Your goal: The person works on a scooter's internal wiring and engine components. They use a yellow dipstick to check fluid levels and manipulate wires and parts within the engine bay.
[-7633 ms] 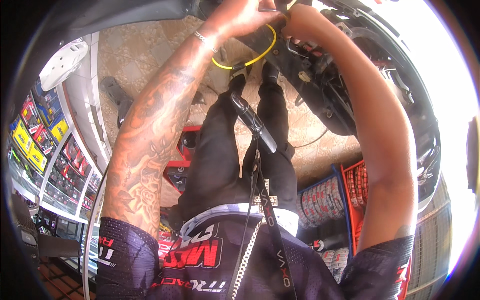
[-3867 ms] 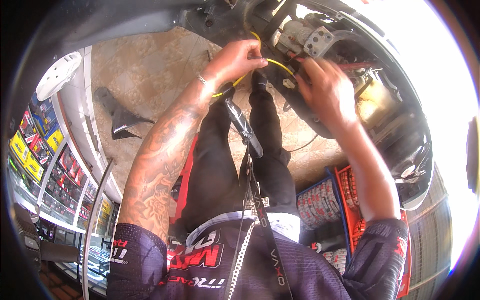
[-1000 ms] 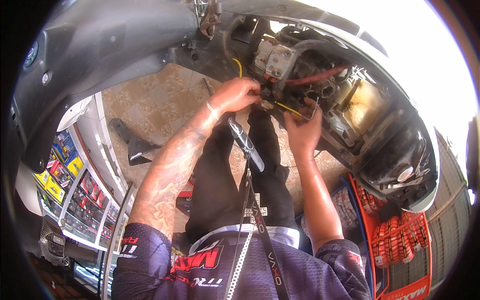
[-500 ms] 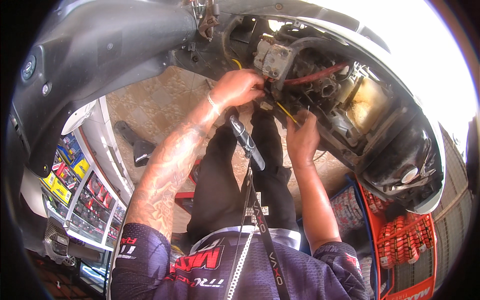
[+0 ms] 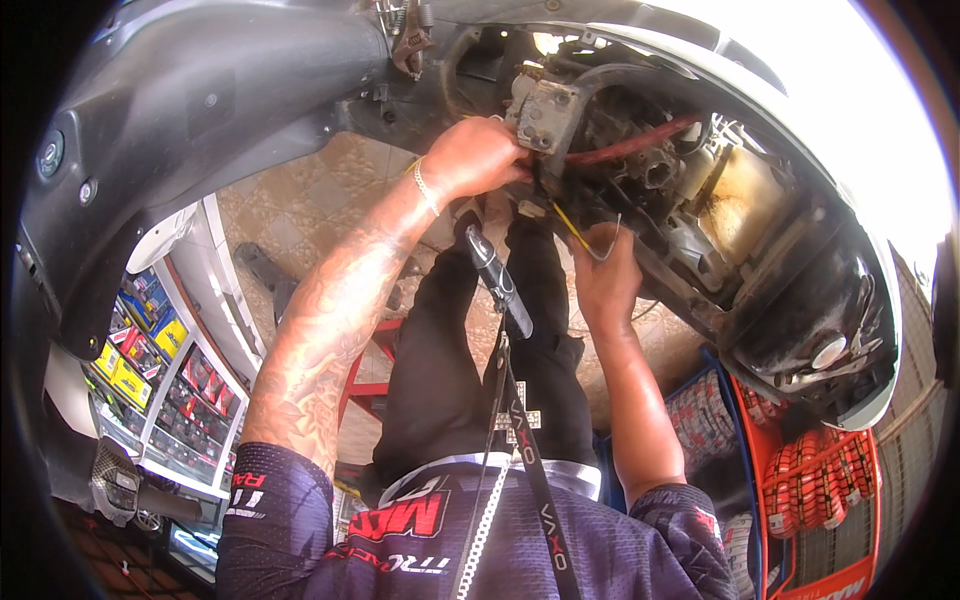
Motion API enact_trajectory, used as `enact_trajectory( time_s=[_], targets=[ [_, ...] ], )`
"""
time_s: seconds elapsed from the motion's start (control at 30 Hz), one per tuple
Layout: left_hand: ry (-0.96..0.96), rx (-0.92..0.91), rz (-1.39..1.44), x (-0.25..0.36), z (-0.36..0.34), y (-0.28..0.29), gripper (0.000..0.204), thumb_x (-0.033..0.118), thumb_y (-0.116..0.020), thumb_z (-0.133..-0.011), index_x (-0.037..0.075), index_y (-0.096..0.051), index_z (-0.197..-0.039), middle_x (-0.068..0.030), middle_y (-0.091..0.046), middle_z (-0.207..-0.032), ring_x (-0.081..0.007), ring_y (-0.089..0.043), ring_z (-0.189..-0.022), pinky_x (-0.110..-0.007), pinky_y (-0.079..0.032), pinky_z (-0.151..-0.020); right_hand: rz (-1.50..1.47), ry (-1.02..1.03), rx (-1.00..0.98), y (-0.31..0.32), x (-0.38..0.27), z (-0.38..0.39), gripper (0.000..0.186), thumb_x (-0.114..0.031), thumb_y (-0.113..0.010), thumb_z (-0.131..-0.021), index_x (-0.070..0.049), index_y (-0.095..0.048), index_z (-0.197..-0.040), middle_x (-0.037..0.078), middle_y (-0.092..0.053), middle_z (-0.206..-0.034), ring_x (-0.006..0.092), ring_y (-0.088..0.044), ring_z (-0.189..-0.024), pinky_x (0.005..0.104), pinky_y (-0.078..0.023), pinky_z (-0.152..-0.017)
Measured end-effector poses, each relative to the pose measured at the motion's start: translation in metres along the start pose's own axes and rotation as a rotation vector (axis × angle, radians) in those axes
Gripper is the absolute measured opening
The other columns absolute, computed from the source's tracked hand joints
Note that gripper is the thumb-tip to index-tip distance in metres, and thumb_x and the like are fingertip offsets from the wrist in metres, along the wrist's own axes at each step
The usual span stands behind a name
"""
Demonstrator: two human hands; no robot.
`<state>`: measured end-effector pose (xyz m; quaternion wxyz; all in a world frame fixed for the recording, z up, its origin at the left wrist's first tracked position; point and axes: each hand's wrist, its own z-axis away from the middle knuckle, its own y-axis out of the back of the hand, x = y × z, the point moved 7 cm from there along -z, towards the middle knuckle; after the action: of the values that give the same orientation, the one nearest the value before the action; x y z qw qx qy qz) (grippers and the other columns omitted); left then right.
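My right hand (image 5: 607,268) is closed around a thin yellow cable (image 5: 570,224). A bent silver wire (image 5: 611,247) sticks out by its thumb and fingers. My left hand (image 5: 478,157) reaches beneath a dirty grey metal block (image 5: 549,117) on the open body of a scooter or motorcycle. Its fingers are bent and pressed together, and what they hold is hidden. A bit of yellow also shows by the left wrist. Between the hands, a small pale connector (image 5: 531,209) hangs near dark wiring.
A red hose (image 5: 630,147) and a stained, yellowish-white reservoir (image 5: 742,200) sit within the exposed frame. Dark bodywork (image 5: 240,90) arches across the upper left. A red rack with tyres (image 5: 815,480) stands at right, a shelf of boxed goods (image 5: 165,380) at left. A black phone-like thing (image 5: 500,285) hangs from a lanyard.
My left hand has shifted slightly left, and the yellow piece above it is now mostly covered. The silver wire at my right hand has turned and shows more of its bend.
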<state>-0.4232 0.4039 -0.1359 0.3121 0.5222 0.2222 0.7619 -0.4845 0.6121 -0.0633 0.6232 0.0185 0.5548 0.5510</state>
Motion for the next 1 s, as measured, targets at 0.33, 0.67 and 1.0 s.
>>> enact_trajectory(
  time_s=[0.33, 0.67, 1.0],
  targets=[
    [-0.143, 0.1, -0.166, 0.009, 0.0, 0.001, 0.021, 0.033, -0.079, -0.08, 0.017, -0.077, -0.093, -0.0051, -0.072, -0.092, -0.029, -0.068, -0.089, -0.042, -0.054, -0.083, -0.111, -0.239, 0.06, 0.001, 0.008, 0.001, 0.031, -0.01, -0.078, -0.089, -0.001, -0.053, -0.105, 0.015, -0.068, -0.091, 0.0327, -0.07, -0.084, 0.0412, -0.054, -0.076],
    [-0.243, 0.217, -0.224, 0.016, -0.002, 0.012, 0.022, 0.033, -0.08, -0.076, 0.015, -0.075, -0.087, -0.0063, -0.069, -0.083, -0.0276, -0.067, -0.083, -0.041, -0.051, -0.082, -0.19, -0.294, 0.143, -0.012, 0.024, 0.018, 0.035, -0.018, -0.08, -0.09, -0.001, -0.053, -0.105, 0.013, -0.069, -0.093, 0.0279, -0.07, -0.081, 0.0384, -0.055, -0.077],
    [-0.235, 0.224, -0.271, 0.014, 0.002, 0.008, 0.018, 0.036, -0.079, -0.077, 0.019, -0.073, -0.079, -0.0035, -0.064, -0.068, -0.0244, -0.066, -0.076, -0.04, -0.046, -0.087, -0.193, -0.249, 0.196, -0.006, 0.019, 0.015, 0.036, -0.018, -0.082, -0.089, -0.001, -0.053, -0.104, 0.012, -0.069, -0.089, 0.0229, -0.069, -0.078, 0.035, -0.055, -0.072]
  ],
)
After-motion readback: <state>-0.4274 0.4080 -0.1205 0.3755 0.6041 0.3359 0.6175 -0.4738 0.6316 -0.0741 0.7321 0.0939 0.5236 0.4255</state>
